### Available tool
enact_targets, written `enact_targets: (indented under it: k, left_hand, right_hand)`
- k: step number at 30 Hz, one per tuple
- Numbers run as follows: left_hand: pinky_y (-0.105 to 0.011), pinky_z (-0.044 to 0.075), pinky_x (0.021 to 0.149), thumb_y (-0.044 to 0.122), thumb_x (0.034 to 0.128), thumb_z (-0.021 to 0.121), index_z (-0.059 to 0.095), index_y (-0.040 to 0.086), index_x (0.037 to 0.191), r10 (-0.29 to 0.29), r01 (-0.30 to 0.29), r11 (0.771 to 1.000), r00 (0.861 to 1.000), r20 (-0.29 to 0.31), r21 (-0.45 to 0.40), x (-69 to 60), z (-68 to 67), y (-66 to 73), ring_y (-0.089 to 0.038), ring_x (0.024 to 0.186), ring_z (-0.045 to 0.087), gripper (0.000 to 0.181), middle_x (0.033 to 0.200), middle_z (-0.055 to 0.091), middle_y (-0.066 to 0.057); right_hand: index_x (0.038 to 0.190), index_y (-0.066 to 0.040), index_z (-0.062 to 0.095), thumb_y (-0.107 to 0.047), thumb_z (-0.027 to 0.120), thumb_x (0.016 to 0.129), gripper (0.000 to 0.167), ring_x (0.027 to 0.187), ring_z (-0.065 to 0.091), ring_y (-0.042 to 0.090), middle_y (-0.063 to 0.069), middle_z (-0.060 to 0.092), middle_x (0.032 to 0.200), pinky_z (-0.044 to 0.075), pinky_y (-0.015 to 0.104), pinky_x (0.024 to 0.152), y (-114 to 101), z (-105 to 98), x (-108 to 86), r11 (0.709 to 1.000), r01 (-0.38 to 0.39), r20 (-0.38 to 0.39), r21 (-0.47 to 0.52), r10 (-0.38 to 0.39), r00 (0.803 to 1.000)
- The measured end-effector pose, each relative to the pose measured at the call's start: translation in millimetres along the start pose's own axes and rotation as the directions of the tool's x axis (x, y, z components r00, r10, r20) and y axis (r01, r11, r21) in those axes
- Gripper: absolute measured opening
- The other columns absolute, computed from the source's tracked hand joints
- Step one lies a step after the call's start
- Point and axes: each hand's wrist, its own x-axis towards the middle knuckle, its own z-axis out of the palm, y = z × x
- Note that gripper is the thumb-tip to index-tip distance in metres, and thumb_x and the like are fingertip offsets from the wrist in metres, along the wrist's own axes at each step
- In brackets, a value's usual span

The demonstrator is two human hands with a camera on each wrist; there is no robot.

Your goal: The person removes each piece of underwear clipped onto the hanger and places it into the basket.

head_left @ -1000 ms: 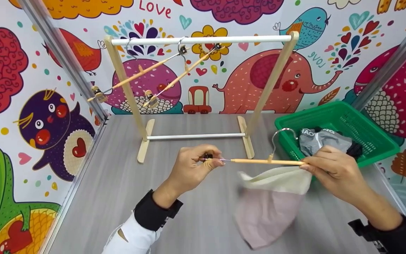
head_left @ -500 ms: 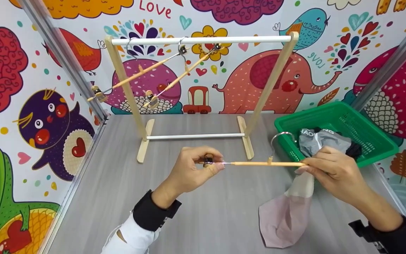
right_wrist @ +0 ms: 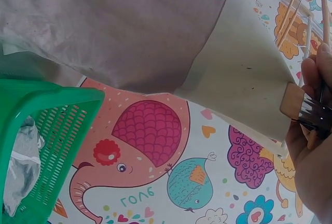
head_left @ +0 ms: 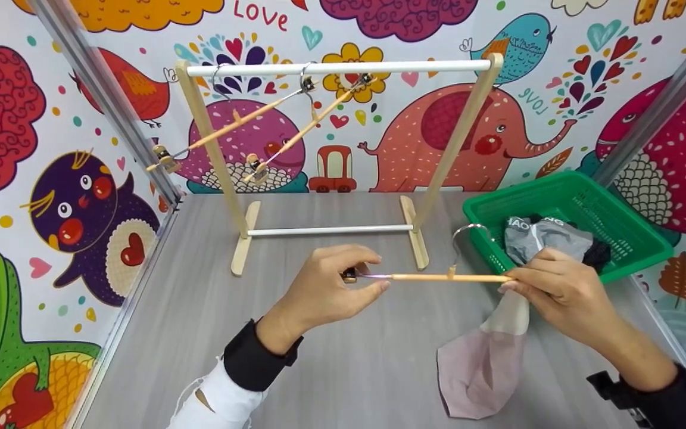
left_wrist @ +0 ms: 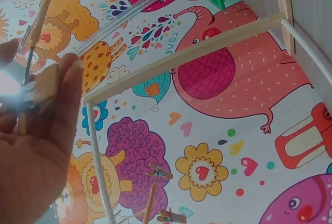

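Out over the table is a clip hanger (head_left: pixel 451 277) with a thin wooden bar and a metal hook. My right hand (head_left: pixel 563 292) pinches the bar's right end. In the right wrist view a wooden clip (right_wrist: pixel 294 101) by my right fingers bites the cream edge of a pink cloth item (head_left: pixel 481 372), which dangles from that end. My left hand (head_left: pixel 334 286) surrounds the hanger's left end, thumb and fingers spread apart around the other clip (left_wrist: pixel 46 84). No cloth shows in that clip. Whether my left palm touches it, I cannot tell.
A wooden rack (head_left: pixel 459 137) with a white top rail stands at the back. Two bare clip hangers (head_left: pixel 239 122) hang on its left part. To the right, a green basket (head_left: pixel 646 238) holds grey and black cloth (head_left: pixel 548 238). Printed panels close off the back and sides.
My left thumb and fingers have parted from their pinch near the left clip. The pink cloth swung right and now hangs gathered below my right hand, which has barely moved.
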Motion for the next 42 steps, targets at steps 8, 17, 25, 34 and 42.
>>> enact_targets:
  k: [8, 17, 25, 34, 42]
  left_hand:
    - [-0.028, 0.059, 0.066, 0.010, 0.0838, 0.088, 0.078, 0.003, 0.099, 0.001, -0.002, 0.999, 0.999, 0.032, 0.050, 5.2, 2.7, 0.5, -0.020, 0.075, 0.067, 0.020, 0.092, 0.076, -0.005]
    - [-0.023, 0.054, 0.062, 0.010, 0.0857, 0.087, 0.080, 0.004, 0.093, -0.002, -0.002, 0.998, 0.998, 0.058, 0.068, 4.0, 7.3, 0.5, -0.017, 0.069, 0.064, 0.012, 0.087, 0.075, -0.002]
    - [-0.015, 0.044, 0.056, 0.009, 0.0881, 0.085, 0.082, 0.006, 0.088, -0.019, 0.014, 0.998, 0.995, 0.095, 0.053, -0.1, 7.6, -2.5, -0.006, 0.061, 0.055, 0.005, 0.073, 0.071, 0.000]
    - [-0.015, 0.043, 0.054, 0.003, 0.0898, 0.082, 0.082, 0.004, 0.088, -0.027, 0.029, 0.999, 0.993, 0.115, -0.018, -4.3, 7.6, -4.8, -0.006, 0.059, 0.054, 0.002, 0.071, 0.070, -0.002]
    - [-0.016, 0.041, 0.053, -0.004, 0.0871, 0.081, 0.080, 0.002, 0.082, 0.049, -0.047, 0.998, 0.997, 0.058, -0.046, -4.2, 9.0, -5.9, -0.007, 0.058, 0.051, 0.008, 0.067, 0.065, -0.002]
  right_hand:
    - [0.085, -0.002, 0.079, -0.038, 0.067, 0.103, 0.042, 0.068, 0.049, 0.014, 0.002, 0.070, 0.072, 0.040, 0.020, 0.058, -1.7, 2.8, 0.7, 1.000, 0.009, -0.002, -0.018, -0.009, 1.000]
    - [0.085, -0.003, 0.079, -0.036, 0.068, 0.102, 0.039, 0.067, 0.049, 0.013, 0.001, 0.069, 0.071, 0.040, 0.021, 0.057, -2.9, 6.2, 1.4, 1.000, 0.025, -0.016, -0.006, -0.025, 1.000]
    - [0.085, -0.002, 0.079, -0.036, 0.067, 0.102, 0.040, 0.068, 0.049, 0.014, 0.001, 0.069, 0.072, 0.041, 0.019, 0.057, -1.6, 5.1, -0.1, 0.999, 0.019, 0.001, -0.025, -0.019, 1.000]
    - [0.085, -0.003, 0.080, -0.037, 0.068, 0.102, 0.040, 0.069, 0.050, 0.014, 0.001, 0.070, 0.073, 0.041, 0.019, 0.057, -1.7, 3.1, 0.3, 0.999, 0.013, 0.012, -0.035, -0.013, 1.000]
    - [0.084, -0.002, 0.079, -0.038, 0.069, 0.101, 0.042, 0.072, 0.052, 0.013, 0.003, 0.070, 0.075, 0.042, 0.019, 0.059, -4.3, 3.1, 4.9, 1.000, -0.008, -0.010, 0.012, 0.008, 1.000]
